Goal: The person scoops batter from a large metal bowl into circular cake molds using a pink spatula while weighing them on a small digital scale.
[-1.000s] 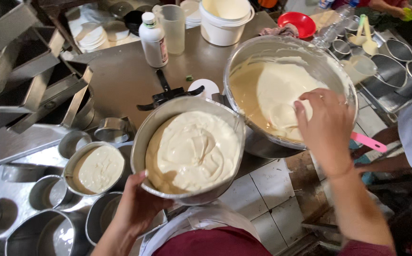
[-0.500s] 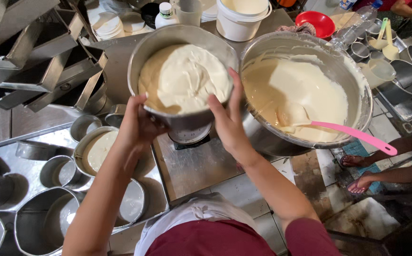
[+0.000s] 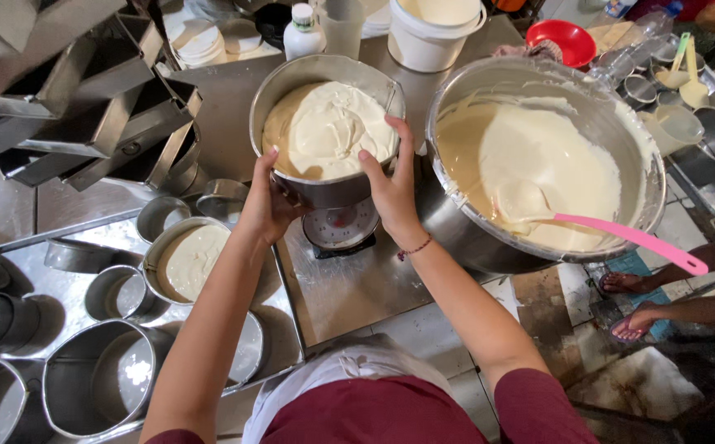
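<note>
Your left hand & right hand clamp the batter bowl at its 8 and 4 o'clock rim, fingers wrapped on it, steadying it over the kitchen scale, likely for weighing. Big mixing bowl w/ pink spatula sits at its 3 o'clock.

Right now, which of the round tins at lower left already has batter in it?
The round tin just below the left hand. It alone holds pale batter; the other round tins around it show bare metal.

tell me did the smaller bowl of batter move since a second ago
Yes. The smaller bowl, held by the left hand and right hand, went from low beside the big mixing bowl up onto the kitchen scale.
</note>
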